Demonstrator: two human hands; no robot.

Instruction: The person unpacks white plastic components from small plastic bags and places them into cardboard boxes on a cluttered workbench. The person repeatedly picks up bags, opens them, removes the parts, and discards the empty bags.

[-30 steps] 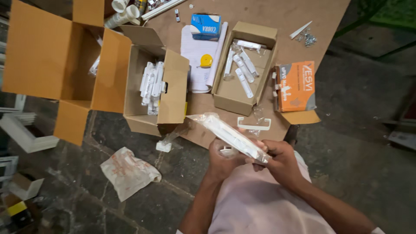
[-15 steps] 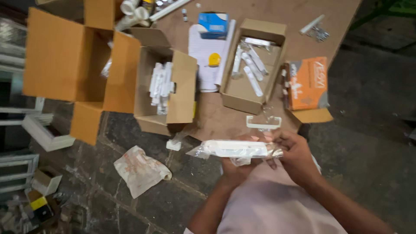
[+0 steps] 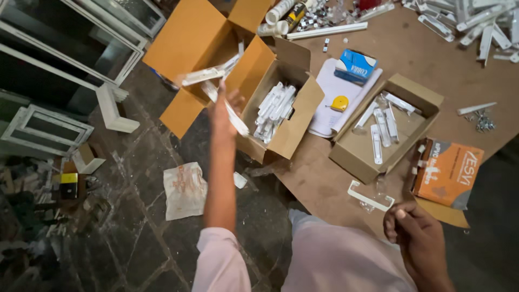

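Note:
My left hand is stretched out over the floor toward the open cartons. It grips a long clear plastic packet with a white part inside, blurred by motion. The packet hangs beside a small open carton filled with several similar white packed parts. A large open orange carton stands just beyond it. My right hand rests low near my lap, fingers curled on nothing. A loose white handle lies on the brown table edge close to it.
A second carton holds several white handles. An orange box, a blue box, a yellow tape measure and screws lie on the table. A crumpled plastic bag and white window frames are on the dark floor.
My left hand has taken the packet away from my lap and swung it out toward the cartons. My right hand has let go of the packet and dropped back, fingers curled.

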